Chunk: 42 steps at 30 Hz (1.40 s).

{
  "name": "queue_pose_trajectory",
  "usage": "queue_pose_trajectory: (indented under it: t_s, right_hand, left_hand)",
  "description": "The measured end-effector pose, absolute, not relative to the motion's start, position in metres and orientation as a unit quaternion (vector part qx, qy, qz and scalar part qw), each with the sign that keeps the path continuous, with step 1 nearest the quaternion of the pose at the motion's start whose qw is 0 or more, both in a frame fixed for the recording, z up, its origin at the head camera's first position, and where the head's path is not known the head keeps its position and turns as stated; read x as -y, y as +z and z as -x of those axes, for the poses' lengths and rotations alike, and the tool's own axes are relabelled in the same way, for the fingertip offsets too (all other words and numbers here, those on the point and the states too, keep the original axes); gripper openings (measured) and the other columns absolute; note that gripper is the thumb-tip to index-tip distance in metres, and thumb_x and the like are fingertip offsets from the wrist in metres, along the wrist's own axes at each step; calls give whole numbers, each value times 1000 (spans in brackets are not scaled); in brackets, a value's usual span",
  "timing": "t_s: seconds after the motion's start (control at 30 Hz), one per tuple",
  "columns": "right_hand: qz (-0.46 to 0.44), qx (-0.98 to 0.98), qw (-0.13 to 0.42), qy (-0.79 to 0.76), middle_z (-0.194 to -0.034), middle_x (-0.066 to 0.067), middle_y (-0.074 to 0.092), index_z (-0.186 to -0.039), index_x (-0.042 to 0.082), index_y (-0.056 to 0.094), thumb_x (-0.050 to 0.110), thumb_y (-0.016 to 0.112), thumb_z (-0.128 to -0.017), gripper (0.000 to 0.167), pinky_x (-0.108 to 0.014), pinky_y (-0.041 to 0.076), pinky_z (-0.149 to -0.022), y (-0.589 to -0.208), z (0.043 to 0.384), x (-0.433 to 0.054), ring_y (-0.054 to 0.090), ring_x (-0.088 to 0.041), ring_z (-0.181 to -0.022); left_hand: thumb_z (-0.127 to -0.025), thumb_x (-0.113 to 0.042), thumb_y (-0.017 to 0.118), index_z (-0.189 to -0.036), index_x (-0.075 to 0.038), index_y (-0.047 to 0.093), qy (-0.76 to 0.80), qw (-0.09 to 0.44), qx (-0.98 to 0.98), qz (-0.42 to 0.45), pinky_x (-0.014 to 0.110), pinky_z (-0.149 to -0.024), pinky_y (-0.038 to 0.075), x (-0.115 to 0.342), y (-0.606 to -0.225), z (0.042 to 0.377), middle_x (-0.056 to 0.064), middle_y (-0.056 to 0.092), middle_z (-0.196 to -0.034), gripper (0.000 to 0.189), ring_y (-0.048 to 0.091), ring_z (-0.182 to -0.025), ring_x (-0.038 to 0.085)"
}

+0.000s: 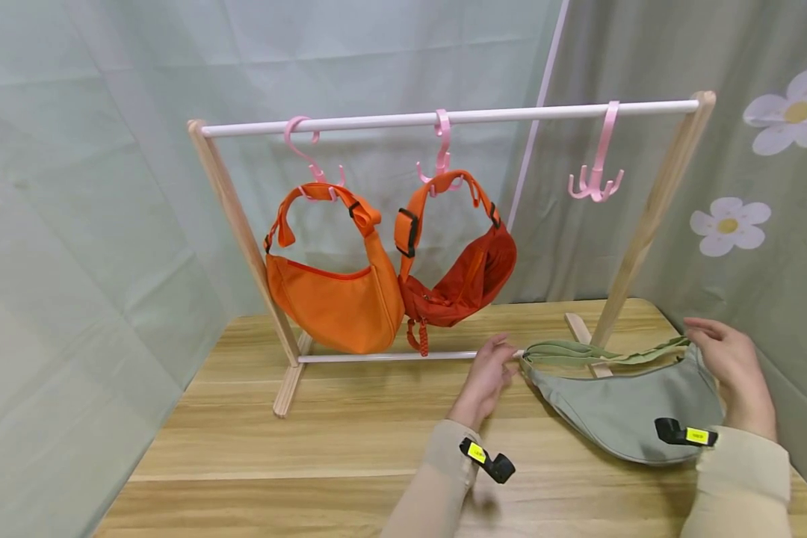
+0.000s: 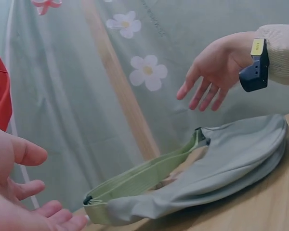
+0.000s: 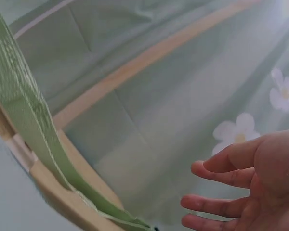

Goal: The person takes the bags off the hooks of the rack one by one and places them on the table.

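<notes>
A grey-green shoulder bag with a light green strap lies on the table at the right. My left hand is beside the bag's left end, fingers loosely spread and holding nothing. Over the bag's right end hovers my right hand; in the left wrist view its fingers hang relaxed above the bag with a gap between. The right wrist view shows the same fingers apart from the strap, nothing in them.
A wooden rack with a white rail stands behind. An orange bag and a red bag hang on pink hooks at its left and middle. Another pink hook at the right holds no bag. Flowered curtains close off the back.
</notes>
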State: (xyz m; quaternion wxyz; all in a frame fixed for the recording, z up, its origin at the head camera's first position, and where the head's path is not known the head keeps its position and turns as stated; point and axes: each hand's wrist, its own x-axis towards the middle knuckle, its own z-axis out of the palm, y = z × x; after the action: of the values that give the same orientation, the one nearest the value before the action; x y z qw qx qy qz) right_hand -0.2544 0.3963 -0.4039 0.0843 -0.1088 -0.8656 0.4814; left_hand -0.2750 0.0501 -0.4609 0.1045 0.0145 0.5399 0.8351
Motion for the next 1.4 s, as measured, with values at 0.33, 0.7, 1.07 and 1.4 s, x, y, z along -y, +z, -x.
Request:
queue_pose_trajectory:
  t_s: [0.33,0.7,1.07,1.4]
  right_hand:
    - [28,881,94,463,-97,28,60,-144,-12,49,25,44,-111,49,-14,49,-70,-385,256,-376,55,10,-85]
    - [-96,901,70,418,-115,22,60,-147,-7,51,27,51,-111,49,-13,47,-79,-360,254,-335,53,15,-97]
    - [-135,891,47,431,-135,13,60,-149,9,54,39,55,-109,50,-21,42,-91,-346,247,-300,48,10,-117]
    - [-158,884,54,437,-152,-18,52,-154,7,48,35,55,-110,53,-16,41,-91,-339,245,-282,46,-46,-139]
  left_hand:
    - [-104,-10,56,-135,-3,62,804,56,-587,-73,53,-103,51,-40,-442,273,13,66,-118,32,63,-112,28]
    - [-103,-2,59,-121,3,69,722,-102,-668,-152,33,-81,59,-30,-417,273,24,71,-106,21,69,-90,17]
    - [-106,-5,57,-124,1,68,713,-140,-660,-192,48,-90,58,14,-385,270,24,69,-110,22,68,-98,25]
    - [-107,-6,57,-127,1,66,709,-133,-660,-209,55,-93,55,27,-370,270,32,64,-117,23,63,-107,48]
